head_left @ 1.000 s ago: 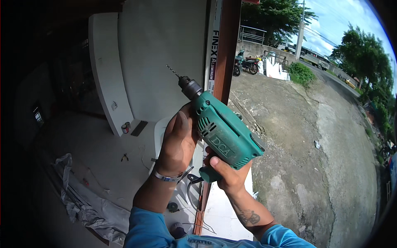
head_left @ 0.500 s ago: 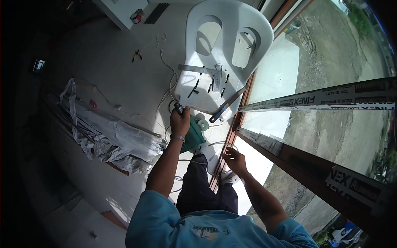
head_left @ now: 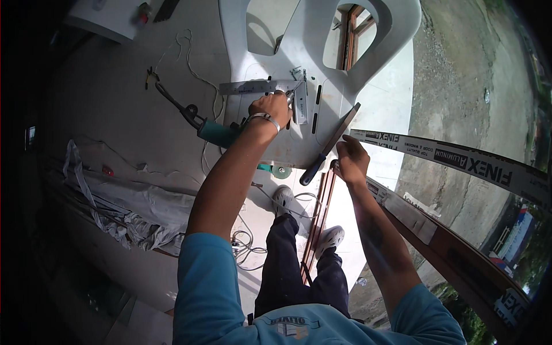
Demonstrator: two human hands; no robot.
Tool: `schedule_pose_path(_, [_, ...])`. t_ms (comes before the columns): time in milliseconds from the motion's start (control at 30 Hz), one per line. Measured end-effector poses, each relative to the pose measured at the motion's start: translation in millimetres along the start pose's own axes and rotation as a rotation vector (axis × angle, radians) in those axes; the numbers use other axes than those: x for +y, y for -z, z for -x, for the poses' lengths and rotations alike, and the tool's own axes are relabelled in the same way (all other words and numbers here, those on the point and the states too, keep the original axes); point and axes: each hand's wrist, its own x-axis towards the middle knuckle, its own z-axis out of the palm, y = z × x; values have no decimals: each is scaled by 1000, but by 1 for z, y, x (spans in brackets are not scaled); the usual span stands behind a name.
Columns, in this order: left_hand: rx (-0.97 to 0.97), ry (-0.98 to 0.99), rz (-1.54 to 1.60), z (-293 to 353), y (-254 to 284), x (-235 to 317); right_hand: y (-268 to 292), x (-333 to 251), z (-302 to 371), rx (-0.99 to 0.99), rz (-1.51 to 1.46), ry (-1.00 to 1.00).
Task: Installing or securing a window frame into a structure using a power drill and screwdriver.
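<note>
Over the white plastic chair seat (head_left: 273,144), my left hand (head_left: 270,109) is closed beside a metal square (head_left: 244,87). A small silver piece shows at its fingertips; its kind is unclear. A green corded power tool (head_left: 217,134) lies at the seat's left edge, partly hidden by my left forearm. A green-edged disc (head_left: 282,172) shows below the seat's near edge. My right hand (head_left: 353,163) is closed around the end of the lower wrapped aluminium profile (head_left: 402,215). Beside that hand, a blue-handled file (head_left: 313,169) rests on the seat's right edge.
Another wrapped aluminium profile (head_left: 448,154) runs off to the right. Loose cable (head_left: 247,247) lies by my feet on the floor. Yellow-handled pliers (head_left: 150,76) lie at far left. Plastic-wrapped material (head_left: 146,201) stretches along the left. A brown door track (head_left: 319,215) crosses between my feet.
My left hand has gone forward onto the seat, and the green tool has shifted left and away. My right hand has moved forward to the profile's end. The view has shifted.
</note>
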Motion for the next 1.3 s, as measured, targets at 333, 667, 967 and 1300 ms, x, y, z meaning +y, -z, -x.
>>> schedule_pose_path(333, [-137, -14, 209, -16, -44, 13, -27, -35, -75, 71, 344, 219])
schedule_pose_path(667, [611, -150, 223, -102, -27, 3, -43, 22, 10, 159, 285, 308])
schedule_pose_path(967, [313, -27, -35, -168, -34, -5, -13, 80, 103, 46, 238, 49])
schedule_pose_path(1300, [833, -250, 684, -5, -32, -15, 14, 245, 151, -145, 400, -322])
